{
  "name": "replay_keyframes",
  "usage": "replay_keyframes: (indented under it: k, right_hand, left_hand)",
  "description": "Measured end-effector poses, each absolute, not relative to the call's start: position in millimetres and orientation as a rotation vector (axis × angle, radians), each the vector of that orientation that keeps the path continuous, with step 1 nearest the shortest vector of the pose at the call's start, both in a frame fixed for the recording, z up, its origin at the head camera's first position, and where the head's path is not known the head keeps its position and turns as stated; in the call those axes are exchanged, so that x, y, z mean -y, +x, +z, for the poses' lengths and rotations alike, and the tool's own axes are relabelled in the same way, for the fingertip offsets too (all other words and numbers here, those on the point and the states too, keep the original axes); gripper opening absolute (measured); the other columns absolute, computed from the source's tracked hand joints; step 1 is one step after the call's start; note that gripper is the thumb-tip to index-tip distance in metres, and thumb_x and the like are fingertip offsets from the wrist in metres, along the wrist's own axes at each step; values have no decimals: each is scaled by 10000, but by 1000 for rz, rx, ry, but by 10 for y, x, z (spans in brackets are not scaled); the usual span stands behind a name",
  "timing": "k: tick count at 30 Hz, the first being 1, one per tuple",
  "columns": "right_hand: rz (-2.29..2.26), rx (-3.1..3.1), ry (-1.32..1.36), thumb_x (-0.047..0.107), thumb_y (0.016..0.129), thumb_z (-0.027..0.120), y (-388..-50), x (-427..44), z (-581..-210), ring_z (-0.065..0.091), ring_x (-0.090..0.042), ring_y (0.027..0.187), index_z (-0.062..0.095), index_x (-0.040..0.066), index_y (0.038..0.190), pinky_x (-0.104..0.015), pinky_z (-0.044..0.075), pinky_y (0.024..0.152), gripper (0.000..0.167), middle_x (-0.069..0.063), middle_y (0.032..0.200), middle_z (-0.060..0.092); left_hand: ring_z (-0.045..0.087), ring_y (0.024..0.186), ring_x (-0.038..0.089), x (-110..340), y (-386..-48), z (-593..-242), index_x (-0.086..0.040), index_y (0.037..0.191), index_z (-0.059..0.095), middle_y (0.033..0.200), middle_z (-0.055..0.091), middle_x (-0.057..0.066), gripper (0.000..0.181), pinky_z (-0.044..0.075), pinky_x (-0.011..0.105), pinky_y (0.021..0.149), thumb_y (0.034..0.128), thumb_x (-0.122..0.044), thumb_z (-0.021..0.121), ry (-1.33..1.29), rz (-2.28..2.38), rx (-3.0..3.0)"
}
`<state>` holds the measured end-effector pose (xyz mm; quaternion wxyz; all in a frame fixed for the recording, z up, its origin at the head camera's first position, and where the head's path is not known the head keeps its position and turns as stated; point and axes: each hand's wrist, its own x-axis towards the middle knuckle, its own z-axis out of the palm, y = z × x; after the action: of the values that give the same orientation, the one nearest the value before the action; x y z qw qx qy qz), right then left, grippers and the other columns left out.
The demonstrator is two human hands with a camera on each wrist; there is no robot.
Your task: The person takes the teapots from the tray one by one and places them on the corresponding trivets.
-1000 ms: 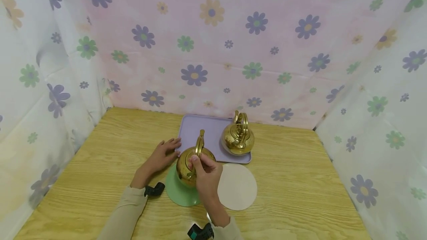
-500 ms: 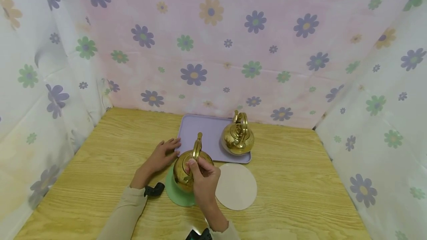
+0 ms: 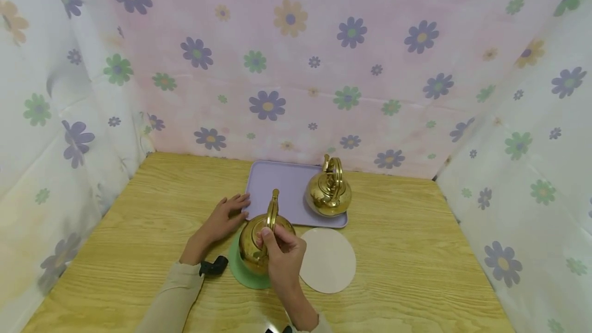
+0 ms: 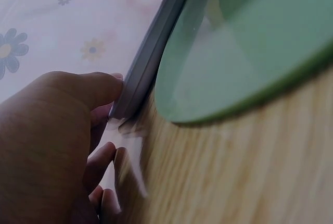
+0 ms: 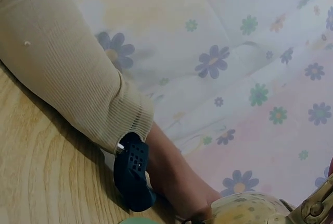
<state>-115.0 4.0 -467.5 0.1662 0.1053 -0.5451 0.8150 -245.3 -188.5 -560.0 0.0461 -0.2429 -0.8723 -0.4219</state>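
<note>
Head: your right hand pinches the kettle by its handle over the green mat; at the kettle's 10 o'clock your left hand, fingers spread, touches the tray; second kettle at 2 | Left wrist: left hand meets the tray's edge, green mat at 2 | Right wrist: left sleeve at 10, kettle between 4 and 5

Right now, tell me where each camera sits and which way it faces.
Head: on the head, facing forward and down at the held gold kettle and lilac tray; left hand and right hand show.
Left wrist: on that wrist, facing the tray's edge and green mat; left hand shows.
Right wrist: on that wrist, facing across to the floral sheet; left sleeve and forearm show.
Shared: head and left wrist both show the green mat.
</note>
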Motion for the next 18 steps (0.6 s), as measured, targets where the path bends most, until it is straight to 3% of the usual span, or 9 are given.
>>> replay_keyframes:
  k: [18]
  right_hand:
    - [2386, 1537, 306, -21, 971, 632, -1055, -4, -4681, 661, -47, 702, 604, -308, 948, -173, 578, 662, 290, 35, 791, 711]
  left_hand:
    - [393, 1423, 502, 1884, -2442, -5594, 85, 1329, 620, 1493, 515, 229, 409, 148, 705, 1178, 961, -85, 677, -734, -1289, 2643]
